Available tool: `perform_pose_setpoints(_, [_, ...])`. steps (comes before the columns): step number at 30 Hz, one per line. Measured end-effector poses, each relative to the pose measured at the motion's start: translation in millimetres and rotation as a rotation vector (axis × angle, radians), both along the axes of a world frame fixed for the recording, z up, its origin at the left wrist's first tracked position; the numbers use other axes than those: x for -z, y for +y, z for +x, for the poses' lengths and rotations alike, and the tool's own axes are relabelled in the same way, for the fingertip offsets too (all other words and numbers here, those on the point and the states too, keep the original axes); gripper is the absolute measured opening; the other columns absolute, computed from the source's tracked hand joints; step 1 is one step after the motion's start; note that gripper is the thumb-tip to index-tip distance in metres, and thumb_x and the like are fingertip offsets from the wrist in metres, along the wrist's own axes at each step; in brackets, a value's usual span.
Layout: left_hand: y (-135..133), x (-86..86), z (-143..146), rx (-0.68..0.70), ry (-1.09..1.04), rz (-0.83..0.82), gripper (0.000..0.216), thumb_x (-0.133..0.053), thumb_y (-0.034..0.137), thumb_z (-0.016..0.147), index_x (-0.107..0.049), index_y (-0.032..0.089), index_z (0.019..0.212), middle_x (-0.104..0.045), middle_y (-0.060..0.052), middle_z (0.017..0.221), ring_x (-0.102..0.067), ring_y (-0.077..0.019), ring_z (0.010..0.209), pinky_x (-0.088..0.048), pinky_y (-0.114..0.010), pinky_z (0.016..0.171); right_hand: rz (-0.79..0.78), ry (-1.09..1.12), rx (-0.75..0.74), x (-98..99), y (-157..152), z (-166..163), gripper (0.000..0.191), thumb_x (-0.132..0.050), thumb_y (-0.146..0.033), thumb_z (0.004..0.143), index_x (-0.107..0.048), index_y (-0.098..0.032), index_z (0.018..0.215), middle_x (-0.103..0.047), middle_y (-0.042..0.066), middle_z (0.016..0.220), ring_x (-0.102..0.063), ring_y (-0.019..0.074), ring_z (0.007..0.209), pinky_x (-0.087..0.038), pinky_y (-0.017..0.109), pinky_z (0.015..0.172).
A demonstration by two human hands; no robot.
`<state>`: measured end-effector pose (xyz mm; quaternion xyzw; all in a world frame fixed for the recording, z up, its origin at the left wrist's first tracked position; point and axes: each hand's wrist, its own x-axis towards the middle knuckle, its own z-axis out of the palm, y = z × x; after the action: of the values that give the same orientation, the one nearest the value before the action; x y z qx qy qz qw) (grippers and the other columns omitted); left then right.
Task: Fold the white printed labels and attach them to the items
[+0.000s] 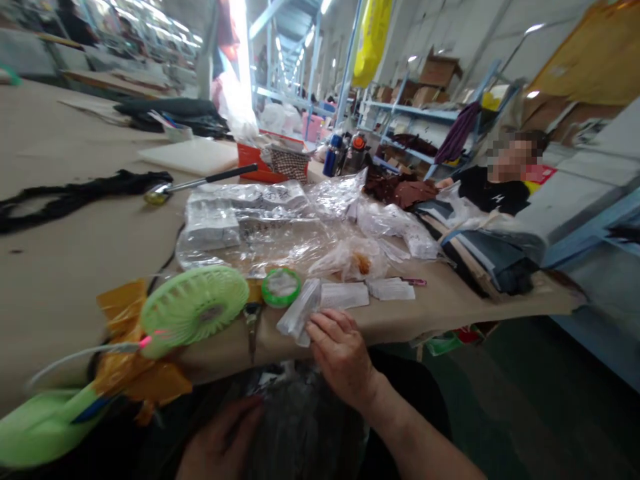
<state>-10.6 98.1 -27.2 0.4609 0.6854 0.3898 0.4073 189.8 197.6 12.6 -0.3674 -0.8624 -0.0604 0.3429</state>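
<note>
At the table's front edge, my right hand has its fingers pressed together at the end of a stack of clear plastic sleeves. Low in the view, in shadow over my lap, is my left hand; it is blurred and its grip is unclear. Beside it lies a dim, see-through plastic bag. White paper labels lie in a pile just beyond my right fingers, with a second pile of labels to their right. A green tape roll sits left of the sleeves.
A green fan with brown tape stands at the left front, beside scissors. Behind are clear plastic packs, a hammer-like tool, a red box and bottles. Bundled fabric lies right, near another person.
</note>
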Motion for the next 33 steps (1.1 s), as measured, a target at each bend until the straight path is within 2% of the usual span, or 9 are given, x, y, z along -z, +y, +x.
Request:
perform_pose_setpoints(3, [0, -22.0, 15, -0.007, -0.109, -0.002, 0.012, -0.065, 0.031, 0.071, -0.074, 0.024, 0.075, -0.075, -0.002, 0.079, -0.068, -0.0238, 0.080, -0.051, -0.029, 0.076, -0.016, 0.077, -0.067, -0.8, 0, 5, 0.026, -0.051, -0.012, 0.089, -0.067, -0.021, 0.107, -0.070, 0.007, 0.107, -0.057, 0.0222, 0.110, -0.047, 0.042, 0.096])
perform_pose_setpoints(9, [7, -40.3, 42, 0.021, -0.320, -0.019, 0.014, -0.062, 0.022, 0.075, -0.069, 0.017, 0.065, -0.066, -0.002, 0.063, -0.058, -0.0155, 0.065, -0.044, -0.024, 0.065, -0.078, 0.221, -0.142, 2.3, 3, 12, 0.024, -0.054, -0.012, 0.087, -0.069, -0.023, 0.101, -0.071, 0.006, 0.100, -0.061, 0.0221, 0.104, -0.051, 0.043, 0.091])
perform_pose_setpoints(14, [23, -61.5, 65, -0.032, -1.030, -0.208, 0.025, -0.065, 0.037, 0.078, -0.068, 0.013, 0.083, -0.068, -0.006, 0.075, -0.061, -0.0151, 0.067, -0.048, -0.027, 0.066, -0.070, 0.258, -0.254, -5.3, -15, 16, 0.021, -0.057, -0.009, 0.084, -0.067, -0.022, 0.096, -0.069, 0.007, 0.098, -0.058, 0.0228, 0.106, -0.053, 0.042, 0.087])
perform_pose_setpoints(17, [34, -67.5, 75, -0.059, -1.265, -0.195, 0.027, -0.072, 0.035, 0.073, -0.067, 0.011, 0.083, -0.066, -0.005, 0.075, -0.059, -0.0101, 0.061, -0.047, -0.021, 0.058, -0.077, 0.208, -0.344, -12.0, -35, 18, 0.018, -0.056, -0.010, 0.084, -0.066, -0.021, 0.095, -0.069, 0.006, 0.097, -0.058, 0.0232, 0.106, -0.053, 0.042, 0.088])
perform_pose_setpoints(21, [42, -65.9, 82, -0.090, -1.250, -0.190, 0.021, -0.078, 0.025, 0.067, -0.066, 0.009, 0.075, -0.063, -0.002, 0.066, -0.054, -0.0058, 0.052, -0.040, -0.015, 0.048, -0.093, 0.120, -0.316, -16.5, -38, 26, 0.024, -0.054, -0.013, 0.086, -0.062, -0.021, 0.107, -0.068, 0.007, 0.103, -0.056, 0.0241, 0.109, -0.050, 0.044, 0.092])
perform_pose_setpoints(24, [41, -62.8, 83, -0.087, -1.141, -0.262, 0.018, -0.072, 0.025, 0.074, -0.067, 0.010, 0.082, -0.065, -0.004, 0.065, -0.059, -0.0094, 0.052, -0.048, -0.020, 0.052, -0.094, 0.030, -0.080, -15.8, -18, 34, 0.039, -0.054, -0.026, 0.088, -0.052, -0.015, 0.126, -0.062, 0.015, 0.117, -0.049, 0.0302, 0.118, -0.045, 0.051, 0.096])
perform_pose_setpoints(27, [37, -59.3, 82, -0.089, -1.032, -0.321, 0.019, -0.067, 0.027, 0.078, -0.066, 0.010, 0.087, -0.068, -0.006, 0.066, -0.063, -0.0126, 0.055, -0.051, -0.024, 0.057, -0.107, -0.125, 0.132, -13.3, 1, 38, 0.052, -0.060, -0.036, 0.085, -0.050, -0.011, 0.129, -0.055, 0.019, 0.127, -0.043, 0.0371, 0.121, -0.040, 0.057, 0.095])
perform_pose_setpoints(30, [34, -56.1, 82, -0.107, -1.002, -0.320, 0.018, -0.066, 0.027, 0.079, -0.064, 0.011, 0.087, -0.068, -0.006, 0.065, -0.064, -0.0132, 0.055, -0.051, -0.023, 0.055, -0.096, -0.177, 0.152, -8.9, 8, 40, 0.036, -0.058, -0.027, 0.086, -0.059, -0.017, 0.121, -0.058, 0.014, 0.124, -0.045, 0.0343, 0.119, -0.038, 0.054, 0.096])
perform_pose_setpoints(33, [33, -56.7, 82, -0.114, -0.989, -0.333, 0.014, -0.063, 0.024, 0.081, -0.063, 0.011, 0.087, -0.067, -0.006, 0.064, -0.063, -0.0130, 0.055, -0.050, -0.022, 0.054, -0.058, -0.047, 0.092, -3.9, 8, 46, 0.022, -0.055, -0.020, 0.088, -0.067, -0.021, 0.106, -0.066, 0.009, 0.109, -0.053, 0.0269, 0.111, -0.042, 0.046, 0.095])
